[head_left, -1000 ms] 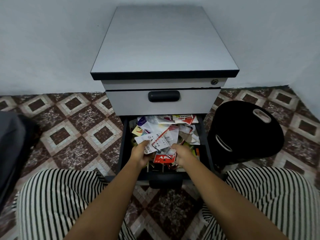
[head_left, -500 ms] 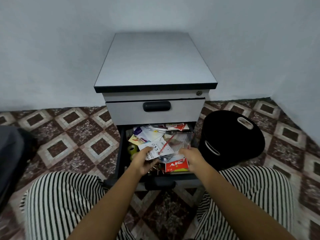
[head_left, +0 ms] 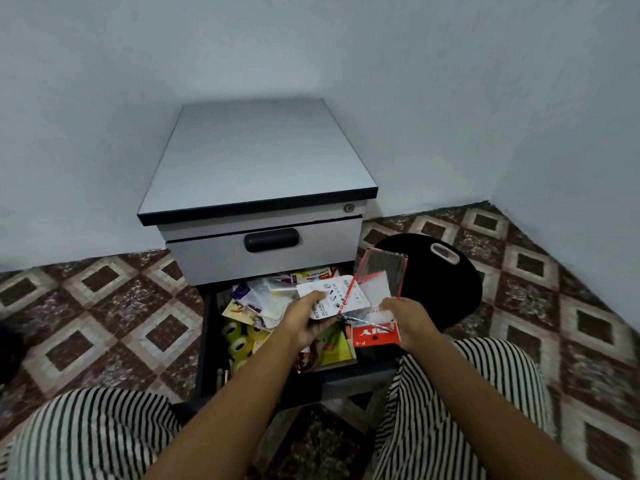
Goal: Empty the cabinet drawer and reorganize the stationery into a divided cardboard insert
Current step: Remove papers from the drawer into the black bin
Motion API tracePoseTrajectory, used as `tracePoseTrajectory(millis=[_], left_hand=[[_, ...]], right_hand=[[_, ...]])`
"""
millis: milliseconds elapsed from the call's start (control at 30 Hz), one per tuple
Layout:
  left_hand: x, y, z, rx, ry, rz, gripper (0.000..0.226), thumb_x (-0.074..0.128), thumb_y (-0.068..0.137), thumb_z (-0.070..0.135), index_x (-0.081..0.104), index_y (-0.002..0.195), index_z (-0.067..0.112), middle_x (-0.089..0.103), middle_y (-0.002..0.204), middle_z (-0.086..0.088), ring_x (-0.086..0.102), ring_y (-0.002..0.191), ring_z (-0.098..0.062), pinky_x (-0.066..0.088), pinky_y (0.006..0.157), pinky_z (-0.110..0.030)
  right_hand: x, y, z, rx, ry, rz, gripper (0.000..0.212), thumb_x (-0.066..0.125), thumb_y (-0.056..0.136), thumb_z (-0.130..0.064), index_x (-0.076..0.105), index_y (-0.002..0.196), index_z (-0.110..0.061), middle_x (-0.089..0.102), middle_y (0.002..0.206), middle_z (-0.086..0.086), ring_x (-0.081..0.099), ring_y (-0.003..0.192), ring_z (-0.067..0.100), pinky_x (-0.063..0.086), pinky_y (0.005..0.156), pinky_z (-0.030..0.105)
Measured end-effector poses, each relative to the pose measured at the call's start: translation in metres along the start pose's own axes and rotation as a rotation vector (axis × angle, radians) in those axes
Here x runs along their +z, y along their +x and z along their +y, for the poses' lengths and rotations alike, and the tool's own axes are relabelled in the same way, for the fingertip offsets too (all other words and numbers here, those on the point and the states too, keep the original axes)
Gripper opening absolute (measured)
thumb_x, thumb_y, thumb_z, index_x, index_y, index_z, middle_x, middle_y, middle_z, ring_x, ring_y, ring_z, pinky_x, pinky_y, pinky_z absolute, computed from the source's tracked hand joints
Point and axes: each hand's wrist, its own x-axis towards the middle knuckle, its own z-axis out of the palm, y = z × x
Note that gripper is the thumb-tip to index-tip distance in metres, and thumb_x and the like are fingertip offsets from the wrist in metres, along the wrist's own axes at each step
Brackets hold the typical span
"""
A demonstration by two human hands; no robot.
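Cabinet drawer (head_left: 206, 341) open, brown patterned tile floor (head_left: 104, 306), pale corner walls (head_left: 311, 46)

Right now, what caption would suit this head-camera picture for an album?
Left hand holds a white card, right hand a red-edged packet, above the grey cabinet's cluttered open drawer.

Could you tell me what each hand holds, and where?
Left hand: white card, by its near end. Right hand: clear packet, by its lower right edge.
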Motion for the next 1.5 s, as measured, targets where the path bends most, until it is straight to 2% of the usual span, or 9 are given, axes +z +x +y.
tracePoseTrajectory(millis=[233,433,567,667,800,1033,1200,1267,1500], left_hand=[[0.068,0.045,-0.017,-0.109,0.039,-0.093,0.009,0.05,0.093,0.008,0.054,0.086,0.005,0.065,0.075,-0.012,0.058,0.072,-0.021,0.056,0.049,-0.033],[0.107,0.081,-0.033,-0.178,0.095,-0.098,0.013,0.05,0.095,0.016,0.053,0.085,0.008,0.052,0.074,-0.007,0.046,0.061,-0.016,0.055,0.067,-0.036],[0.117,0.092,-0.036,-0.174,0.158,-0.107,0.027,0.051,0.095,0.032,0.051,0.111,0.01,0.054,0.097,-0.008,0.056,0.091,-0.024,0.041,0.095,-0.04],[0.122,0.1,-0.037,-0.139,0.311,-0.081,0.054,0.049,0.094,0.042,0.039,0.137,0.011,0.042,0.137,-0.012,0.044,0.126,-0.029,0.037,0.102,-0.041],[0.115,0.11,-0.039,-0.106,0.496,-0.079,0.057,0.046,0.097,0.04,0.031,0.143,0.011,0.037,0.145,-0.01,0.045,0.125,-0.027,0.038,0.098,-0.04],[0.105,0.11,-0.039,-0.12,0.536,-0.139,0.043,0.043,0.099,0.033,0.041,0.137,0.014,0.048,0.135,-0.007,0.052,0.116,-0.025,0.041,0.089,-0.038],[0.09,0.106,-0.034,0.1,0.655,-0.076,0.031,0.041,0.098,0.026,0.054,0.121,0.011,0.056,0.09,-0.001,0.053,0.074,-0.016,0.038,0.061,-0.026],[0.078,0.1,-0.03,0.271,0.808,-0.017,0.023,0.043,0.098,0.022,0.058,0.113,0.013,0.062,0.094,-0.006,0.06,0.087,-0.025,0.04,0.065,-0.026],[0.004,0.076,-0.008,0.59,1.259,0.042,0.028,0.047,0.094,0.019,0.06,0.118,0.013,0.063,0.113,-0.005,0.059,0.103,-0.022,0.047,0.085,-0.028]], right_hand=[[-0.057,0.042,-0.018,0.093,0.199,0.193,0.006,0.047,0.086,0.008,0.051,0.085,0.005,0.053,0.077,0.02,0.054,0.068,0.032,0.046,0.059,0.041],[-0.09,0.087,-0.026,0.146,0.241,0.226,0.025,0.042,0.089,0.008,0.049,0.112,0.002,0.054,0.104,0.024,0.056,0.09,0.039,0.048,0.075,0.046],[-0.092,0.1,-0.034,0.163,0.257,0.249,0.012,0.046,0.092,0.002,0.051,0.103,0.003,0.055,0.087,0.018,0.056,0.075,0.031,0.048,0.071,0.042],[-0.095,0.109,-0.035,0.143,0.191,0.275,0.029,0.053,0.094,-0.008,0.047,0.121,0.001,0.055,0.102,0.017,0.055,0.097,0.033,0.046,0.087,0.044],[-0.099,0.117,-0.032,0.142,0.153,0.307,0.051,0.055,0.095,-0.017,0.035,0.14,-0.002,0.041,0.14,0.019,0.042,0.127,0.038,0.038,0.106,0.048],[-0.09,0.115,-0.021,0.149,0.09,0.296,0.04,0.051,0.096,-0.013,0.042,0.133,0.0,0.043,0.136,0.023,0.046,0.122,0.038,0.044,0.098,0.045],[-0.05,0.104,-0.02,0.026,-0.161,0.259,0.036,0.05,0.097,-0.013,0.048,0.129,0.003,0.059,0.11,0.016,0.056,0.104,0.032,0.047,0.088,0.041],[-0.032,0.095,-0.016,-0.084,-0.341,0.21,0.038,0.05,0.097,-0.016,0.049,0.133,-0.004,0.06,0.091,0.005,0.056,0.091,0.024,0.047,0.083,0.037],[0.039,0.067,0.015,-0.529,-0.877,-0.115,0.034,0.052,0.091,-0.014,0.058,0.124,-0.008,0.062,0.119,0.011,0.057,0.11,0.023,0.037,0.079,0.017]])
